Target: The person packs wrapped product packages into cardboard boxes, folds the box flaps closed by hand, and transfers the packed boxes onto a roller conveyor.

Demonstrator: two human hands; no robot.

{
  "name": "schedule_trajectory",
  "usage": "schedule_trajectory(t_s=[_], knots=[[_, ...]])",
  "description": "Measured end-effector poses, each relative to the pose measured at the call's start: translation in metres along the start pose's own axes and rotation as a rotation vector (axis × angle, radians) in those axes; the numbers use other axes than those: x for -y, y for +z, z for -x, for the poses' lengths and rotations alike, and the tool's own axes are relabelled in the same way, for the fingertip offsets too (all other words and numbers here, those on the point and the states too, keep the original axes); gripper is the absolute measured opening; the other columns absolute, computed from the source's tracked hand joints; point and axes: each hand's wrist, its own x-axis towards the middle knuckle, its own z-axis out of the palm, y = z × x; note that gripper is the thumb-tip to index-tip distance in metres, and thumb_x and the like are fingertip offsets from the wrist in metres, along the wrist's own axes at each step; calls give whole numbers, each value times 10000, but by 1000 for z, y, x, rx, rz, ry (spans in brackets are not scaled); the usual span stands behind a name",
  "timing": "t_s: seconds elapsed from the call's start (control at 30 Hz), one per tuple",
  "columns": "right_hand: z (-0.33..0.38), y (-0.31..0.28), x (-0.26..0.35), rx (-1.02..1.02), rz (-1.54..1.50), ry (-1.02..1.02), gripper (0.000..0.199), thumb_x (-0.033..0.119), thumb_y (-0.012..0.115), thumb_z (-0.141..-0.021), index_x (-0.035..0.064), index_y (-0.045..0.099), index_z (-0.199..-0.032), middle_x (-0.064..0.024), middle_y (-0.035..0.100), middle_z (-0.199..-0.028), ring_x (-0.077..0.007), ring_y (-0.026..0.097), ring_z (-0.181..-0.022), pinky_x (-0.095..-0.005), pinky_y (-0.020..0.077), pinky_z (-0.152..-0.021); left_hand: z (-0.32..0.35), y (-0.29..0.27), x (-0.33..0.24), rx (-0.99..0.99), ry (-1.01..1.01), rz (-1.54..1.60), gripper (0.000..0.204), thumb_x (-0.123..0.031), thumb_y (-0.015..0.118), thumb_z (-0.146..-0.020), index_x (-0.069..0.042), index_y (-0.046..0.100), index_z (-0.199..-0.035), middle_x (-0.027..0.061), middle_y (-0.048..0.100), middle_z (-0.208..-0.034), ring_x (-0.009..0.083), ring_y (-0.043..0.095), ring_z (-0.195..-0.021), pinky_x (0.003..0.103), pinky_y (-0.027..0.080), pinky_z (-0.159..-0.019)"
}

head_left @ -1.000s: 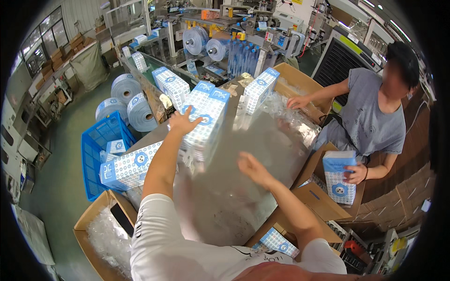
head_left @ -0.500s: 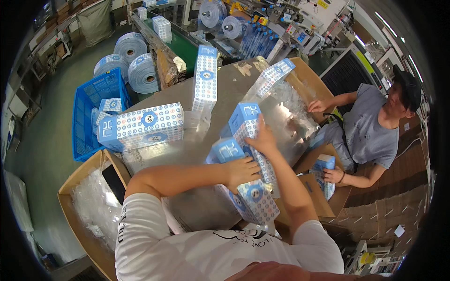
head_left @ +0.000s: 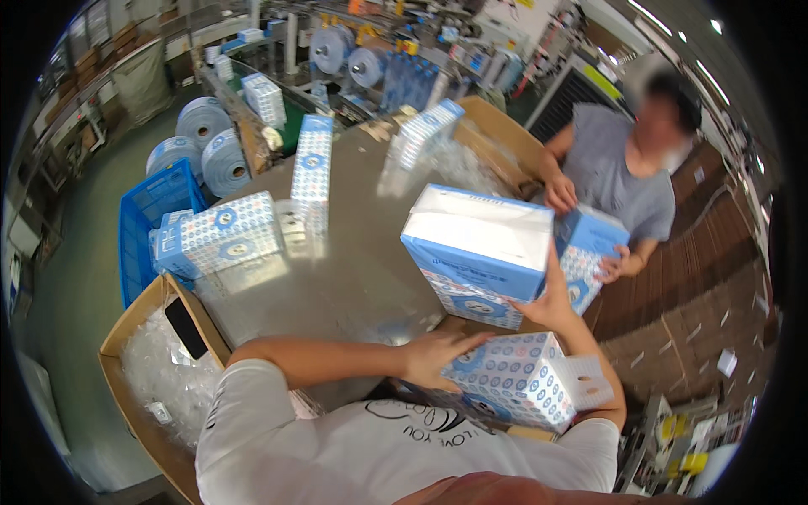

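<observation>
My right hand (head_left: 549, 296) grips the right edge of a blue-and-white patterned box-shaped pack (head_left: 471, 282), lifted and tilted so its white-and-blue end faces up. Below it, my left hand (head_left: 431, 360) holds the left end of a second patterned pack (head_left: 513, 370), which lies close to my chest with a white strip with holes sticking out at its right end. On the metal table, another such pack (head_left: 225, 231) lies at the left, one stands (head_left: 312, 172) at the back, and a further one (head_left: 425, 133) leans near the far carton.
At my left are an open carton (head_left: 220, 316) of clear plastic with a black phone (head_left: 185, 328) on its edge, and a blue crate (head_left: 156, 202). A co-worker (head_left: 623, 160) at the right handles a pack (head_left: 581, 252). A far carton (head_left: 505, 126) stands at the table's edge.
The two packs have come apart: the upper one is raised and turned, the lower one brought rightward, close to my chest. The co-worker's pack is now higher, with both hands at it. My view has shifted.
</observation>
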Motion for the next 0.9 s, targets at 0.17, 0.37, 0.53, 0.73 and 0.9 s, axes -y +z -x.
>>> schedule_trajectory(t_s=[0.17, 0.37, 0.53, 0.73, 0.9], knots=[[107, -39, 7, 95, 48, 53, 984, 128, 837, -621, 19, 288, -1431, -236, 489, -1263, -436, 506, -1122, -444, 424, -954, -66, 118, -2, 867, -163, -231, 938, -296, 636, -837, -127, 35, -1537, 276, 462, -1305, 426, 469, -1219, 488, 399, -965], [180, 3, 28, -99, -183, 7, 524, 229, 748, -790, 97, 492, -1229, -192, 538, -1199, -370, 559, -1044, -509, 454, -907, -45, 196, 30, 1080, -83, -337, 915, -288, 619, -844, -136, 42, -1538, 276, 443, -1329, 423, 445, -1244, 511, 374, -982], [164, 3, 44, -302, -299, -241, 435, 287, 726, -827, 124, 536, -1183, -204, 546, -1179, -377, 557, -1040, -528, 467, -907, -40, 209, 27, 1086, -108, -374, 897, -280, 604, -850, -144, 48, -1539, 277, 427, -1349, 421, 426, -1264, 531, 354, -996], [170, 17, 72, -275, -495, -321, 498, 126, 770, -694, 87, 511, -1118, -230, 452, -1275, -398, 500, -1089, -521, 427, -894, -36, 206, 27, 1079, -131, -403, 875, -272, 587, -856, -152, 55, -1541, 277, 408, -1374, 418, 402, -1289, 554, 329, -1013], [132, 13, 96, -189, -269, -112, 759, 80, 808, -511, 92, 475, -1194, -234, 462, -1197, -419, 489, -1021, -500, 418, -857, -32, 198, 37, 1060, -147, -409, 857, -265, 572, -862, -160, 61, -1542, 278, 393, -1394, 416, 383, -1309, 573, 308, -1027]])
